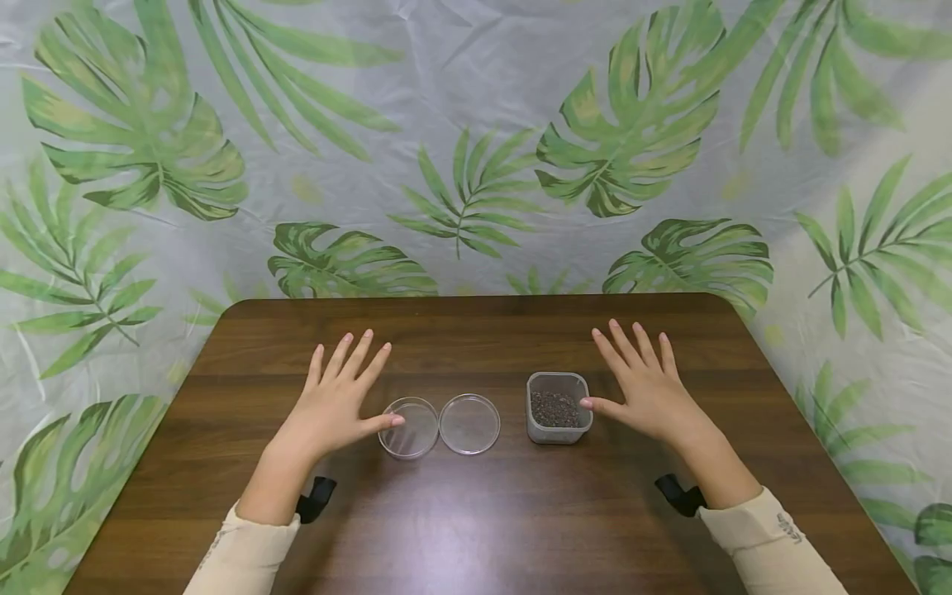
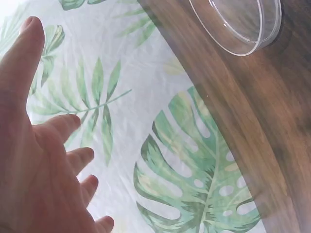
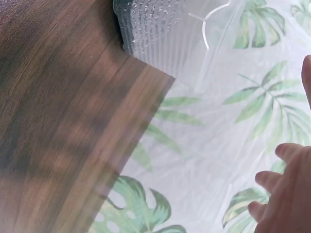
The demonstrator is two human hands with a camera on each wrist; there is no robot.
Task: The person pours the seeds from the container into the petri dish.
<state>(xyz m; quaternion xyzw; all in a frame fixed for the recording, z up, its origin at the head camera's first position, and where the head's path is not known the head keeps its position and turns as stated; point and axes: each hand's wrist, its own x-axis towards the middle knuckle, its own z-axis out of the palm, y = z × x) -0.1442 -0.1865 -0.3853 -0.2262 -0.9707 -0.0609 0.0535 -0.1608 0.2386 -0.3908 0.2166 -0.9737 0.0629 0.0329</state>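
Observation:
Both hands are held over the table with fingers spread and nothing in them. My left hand [image 1: 331,411] is nearest a clear petri dish half [image 1: 416,440], and in the head view its thumb overlaps that dish's edge. A second clear round dish half [image 1: 470,425] lies right beside the first. My right hand [image 1: 654,398] is by a square translucent plastic tub [image 1: 559,435], its thumb overlapping the tub's right rim. Dark, soil-like grains [image 1: 554,408] lie inside the tub. The left wrist view shows a clear dish [image 2: 243,48]; the right wrist view shows the tub's ribbed side [image 3: 160,43].
All of this stands on a dark brown wooden table [image 1: 476,529] with rounded far corners. A pale cloth [image 1: 476,107] printed with green leaves hangs behind and beside it. Black straps [image 1: 316,499] show at both wrists.

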